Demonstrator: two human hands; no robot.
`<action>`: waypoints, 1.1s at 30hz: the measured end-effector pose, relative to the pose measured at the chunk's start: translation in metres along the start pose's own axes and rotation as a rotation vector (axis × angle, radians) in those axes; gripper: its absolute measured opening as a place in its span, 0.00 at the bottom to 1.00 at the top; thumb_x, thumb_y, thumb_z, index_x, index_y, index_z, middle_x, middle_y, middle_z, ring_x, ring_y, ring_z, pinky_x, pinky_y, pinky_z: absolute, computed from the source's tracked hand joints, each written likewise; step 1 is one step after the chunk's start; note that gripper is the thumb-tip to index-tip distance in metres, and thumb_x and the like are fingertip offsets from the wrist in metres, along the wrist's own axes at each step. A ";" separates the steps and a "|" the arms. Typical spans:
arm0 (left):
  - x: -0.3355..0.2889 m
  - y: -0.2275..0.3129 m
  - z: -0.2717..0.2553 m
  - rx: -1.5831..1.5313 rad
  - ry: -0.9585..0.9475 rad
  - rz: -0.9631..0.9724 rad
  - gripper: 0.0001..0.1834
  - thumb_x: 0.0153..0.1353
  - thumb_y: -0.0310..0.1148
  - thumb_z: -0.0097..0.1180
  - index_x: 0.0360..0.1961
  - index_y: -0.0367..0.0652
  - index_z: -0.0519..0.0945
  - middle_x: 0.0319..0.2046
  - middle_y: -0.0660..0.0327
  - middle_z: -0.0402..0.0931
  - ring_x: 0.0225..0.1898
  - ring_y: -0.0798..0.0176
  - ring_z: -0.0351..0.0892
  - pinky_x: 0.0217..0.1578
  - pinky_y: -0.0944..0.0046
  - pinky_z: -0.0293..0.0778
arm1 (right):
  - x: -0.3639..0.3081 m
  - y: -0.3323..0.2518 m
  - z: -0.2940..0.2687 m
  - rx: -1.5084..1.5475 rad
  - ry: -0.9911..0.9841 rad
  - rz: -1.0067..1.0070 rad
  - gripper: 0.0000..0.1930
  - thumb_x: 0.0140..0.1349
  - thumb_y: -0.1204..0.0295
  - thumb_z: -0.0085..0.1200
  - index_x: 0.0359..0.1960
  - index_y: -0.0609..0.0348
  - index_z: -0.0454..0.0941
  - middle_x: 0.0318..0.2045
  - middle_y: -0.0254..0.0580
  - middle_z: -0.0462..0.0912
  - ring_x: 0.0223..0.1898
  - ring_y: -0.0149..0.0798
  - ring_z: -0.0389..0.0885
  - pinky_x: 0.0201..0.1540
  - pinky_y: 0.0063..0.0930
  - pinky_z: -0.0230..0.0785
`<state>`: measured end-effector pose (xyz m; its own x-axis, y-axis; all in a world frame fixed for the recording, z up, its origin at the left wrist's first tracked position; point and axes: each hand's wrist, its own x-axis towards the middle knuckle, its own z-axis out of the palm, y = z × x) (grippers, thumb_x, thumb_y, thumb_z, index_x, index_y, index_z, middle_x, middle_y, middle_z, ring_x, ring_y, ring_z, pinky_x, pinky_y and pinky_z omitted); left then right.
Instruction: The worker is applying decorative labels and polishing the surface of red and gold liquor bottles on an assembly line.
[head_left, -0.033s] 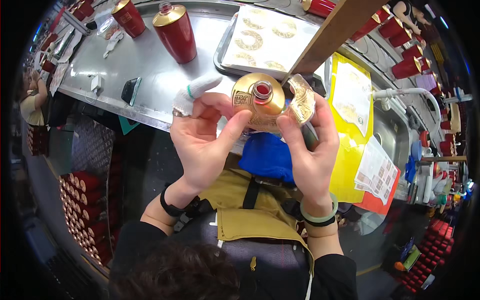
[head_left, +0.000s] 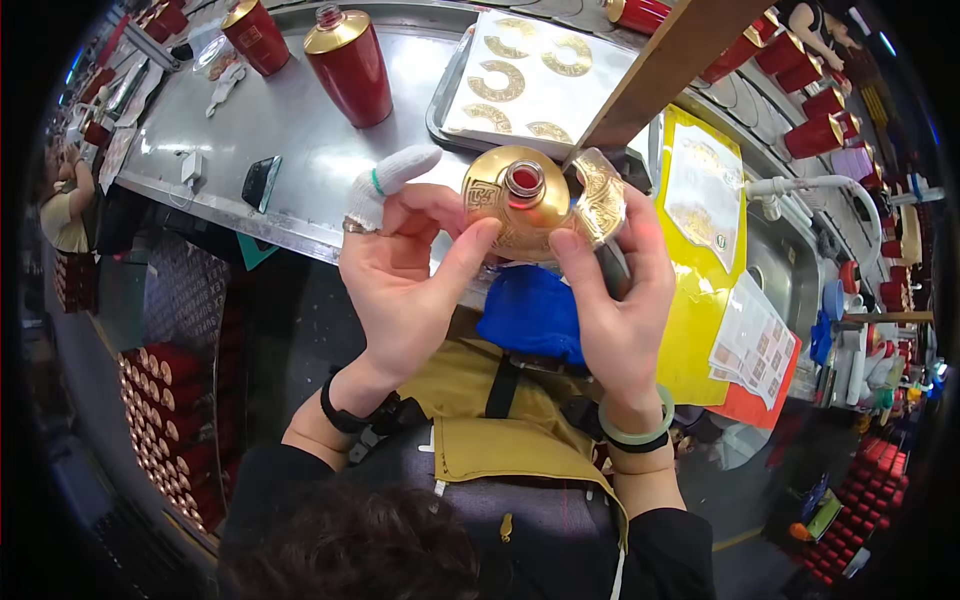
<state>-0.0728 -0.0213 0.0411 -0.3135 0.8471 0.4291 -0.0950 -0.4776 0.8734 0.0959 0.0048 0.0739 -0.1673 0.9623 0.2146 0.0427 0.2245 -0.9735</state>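
A bottle (head_left: 548, 215) with a gold shoulder and an open glass neck stands upright between my hands, seen from above. A patterned gold foil sticker (head_left: 600, 207) curves along its shoulder, its right end standing free. My left hand (head_left: 405, 255) grips the bottle's left side, thumb pressing the near rim. A white finger cover (head_left: 385, 185) with a green band sits on one of its fingers. With its thumb on the near side of the sticker, my right hand (head_left: 625, 290) has its fingers closed behind the free end. The bottle's lower body is hidden.
A metal tray (head_left: 445, 110) with a white sheet of gold stickers (head_left: 497, 80) lies beyond the bottle. A wooden post (head_left: 640, 75) slants close by on the right. Red bottles (head_left: 350, 75), a phone (head_left: 262, 183), a yellow sheet (head_left: 695, 340) and a sink (head_left: 775, 260) surround the work spot.
The sticker's free end has turned and shifted slightly left along with my right fingers. My left hand and the bottle have barely moved.
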 end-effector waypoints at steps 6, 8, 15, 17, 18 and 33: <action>0.008 -0.006 -0.003 0.105 0.015 0.002 0.36 0.60 0.11 0.63 0.69 0.31 0.64 0.44 0.62 0.76 0.46 0.71 0.79 0.50 0.70 0.77 | 0.013 0.019 0.011 -0.099 0.095 -0.130 0.21 0.63 0.78 0.66 0.56 0.65 0.75 0.34 0.34 0.82 0.32 0.26 0.76 0.36 0.21 0.69; 0.010 -0.010 -0.002 0.142 0.027 0.012 0.37 0.60 0.11 0.64 0.69 0.29 0.63 0.45 0.60 0.76 0.46 0.71 0.79 0.50 0.70 0.77 | 0.014 0.022 0.011 -0.162 0.102 -0.143 0.21 0.62 0.79 0.66 0.56 0.65 0.74 0.33 0.35 0.81 0.32 0.27 0.75 0.36 0.21 0.69; 0.009 -0.010 -0.006 0.201 0.012 -0.047 0.37 0.60 0.11 0.64 0.69 0.30 0.63 0.46 0.58 0.78 0.46 0.70 0.80 0.49 0.69 0.77 | 0.015 0.020 0.012 -0.181 0.066 -0.106 0.21 0.62 0.80 0.64 0.56 0.66 0.74 0.31 0.34 0.79 0.32 0.26 0.74 0.37 0.21 0.69; 0.009 -0.008 -0.002 0.204 0.014 -0.018 0.37 0.60 0.11 0.64 0.69 0.30 0.64 0.46 0.58 0.78 0.46 0.69 0.80 0.49 0.68 0.78 | 0.014 0.020 0.009 -0.232 0.060 -0.169 0.20 0.63 0.81 0.63 0.56 0.66 0.74 0.31 0.33 0.78 0.32 0.25 0.74 0.37 0.21 0.69; 0.010 -0.008 -0.002 0.211 0.016 -0.024 0.37 0.60 0.11 0.64 0.69 0.30 0.64 0.46 0.58 0.78 0.46 0.69 0.80 0.49 0.68 0.78 | 0.014 0.020 0.009 -0.227 0.057 -0.162 0.20 0.63 0.81 0.63 0.56 0.66 0.74 0.31 0.33 0.78 0.32 0.25 0.74 0.37 0.21 0.69; 0.010 -0.007 -0.002 0.197 -0.005 -0.069 0.31 0.65 0.15 0.61 0.68 0.33 0.66 0.49 0.57 0.79 0.50 0.69 0.80 0.54 0.66 0.75 | 0.016 0.017 0.010 -0.138 0.072 -0.079 0.21 0.63 0.82 0.62 0.58 0.66 0.73 0.31 0.32 0.78 0.32 0.23 0.73 0.36 0.19 0.69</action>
<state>-0.0771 -0.0098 0.0387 -0.3075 0.8777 0.3676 0.0709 -0.3641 0.9287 0.0842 0.0229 0.0601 -0.1046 0.9482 0.3001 0.1680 0.3143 -0.9343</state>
